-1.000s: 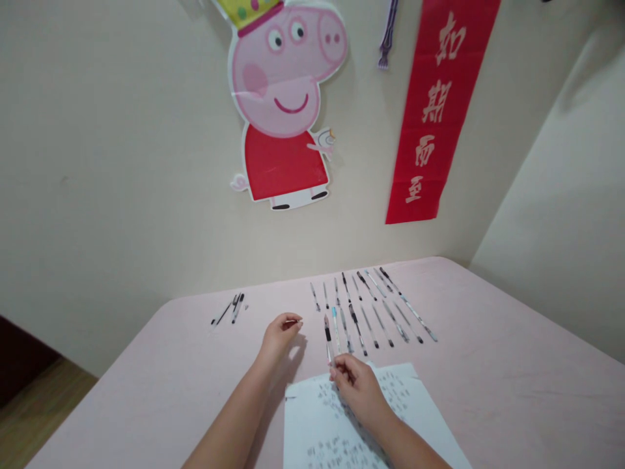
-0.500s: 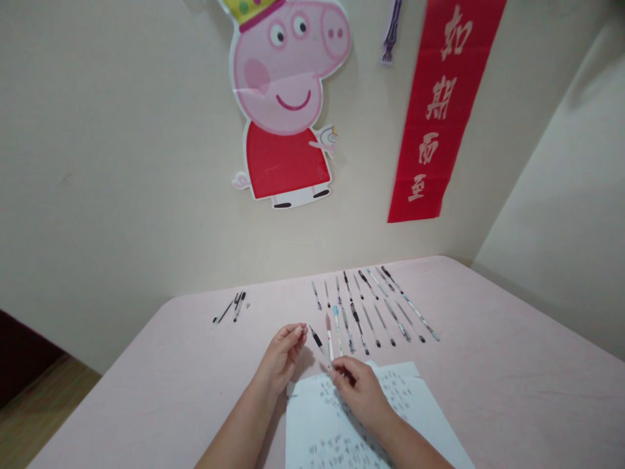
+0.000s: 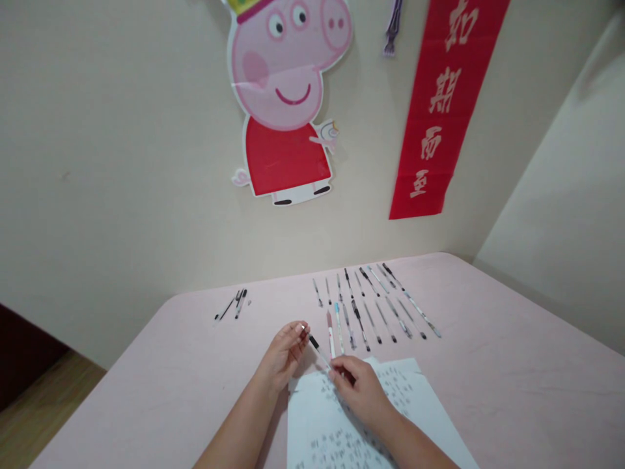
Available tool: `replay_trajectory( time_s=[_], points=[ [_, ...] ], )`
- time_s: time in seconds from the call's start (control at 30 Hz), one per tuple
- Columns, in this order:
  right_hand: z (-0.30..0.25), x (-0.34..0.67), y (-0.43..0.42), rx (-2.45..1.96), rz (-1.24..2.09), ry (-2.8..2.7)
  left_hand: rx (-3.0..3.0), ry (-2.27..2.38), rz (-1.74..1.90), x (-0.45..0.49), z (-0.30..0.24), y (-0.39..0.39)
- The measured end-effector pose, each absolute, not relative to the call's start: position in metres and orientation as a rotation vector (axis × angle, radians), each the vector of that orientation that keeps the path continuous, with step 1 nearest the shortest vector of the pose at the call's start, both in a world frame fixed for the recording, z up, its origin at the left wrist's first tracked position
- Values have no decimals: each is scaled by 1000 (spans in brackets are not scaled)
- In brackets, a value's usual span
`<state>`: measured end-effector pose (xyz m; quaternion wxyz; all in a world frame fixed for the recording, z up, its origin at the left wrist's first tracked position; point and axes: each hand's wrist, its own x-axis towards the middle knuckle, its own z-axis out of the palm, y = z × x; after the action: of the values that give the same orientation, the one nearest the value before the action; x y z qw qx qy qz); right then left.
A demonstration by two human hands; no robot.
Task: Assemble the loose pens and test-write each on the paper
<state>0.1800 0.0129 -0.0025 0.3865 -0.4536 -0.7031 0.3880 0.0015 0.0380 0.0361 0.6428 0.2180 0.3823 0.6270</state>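
Note:
A clear pen with a black grip point(image 3: 317, 349) is held slantwise between both hands, just above the top edge of a written sheet of paper point(image 3: 361, 423). My left hand point(image 3: 286, 352) pinches a small piece, perhaps the cap, at the pen's upper end. My right hand point(image 3: 359, 391) grips the pen's lower end, fingers curled, and rests on the paper. Several pens point(image 3: 371, 306) lie side by side in rows just beyond my hands.
A pink table point(image 3: 512, 391) stands against a beige wall corner. A few dark pens point(image 3: 233, 305) lie apart at the far left. A cartoon pig cutout point(image 3: 288, 104) and a red banner point(image 3: 439, 111) hang on the wall. Wooden floor point(image 3: 29, 417) shows at left.
My right hand lifted the pen from the row and tilted it left. My left hand came in from the left and met the pen's upper end.

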Motion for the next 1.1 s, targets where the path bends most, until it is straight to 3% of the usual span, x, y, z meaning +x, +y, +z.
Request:
replay_trajectory(
  time_s=[0.87, 1.1],
  points=[
    [-1, 181, 20, -1178, 844, -1641, 604, 964, 1339, 1, 32, 38],
    [5, 184, 18, -1128, 953, -1667, 626, 942, 1345, 1, 30, 38]
  ],
)
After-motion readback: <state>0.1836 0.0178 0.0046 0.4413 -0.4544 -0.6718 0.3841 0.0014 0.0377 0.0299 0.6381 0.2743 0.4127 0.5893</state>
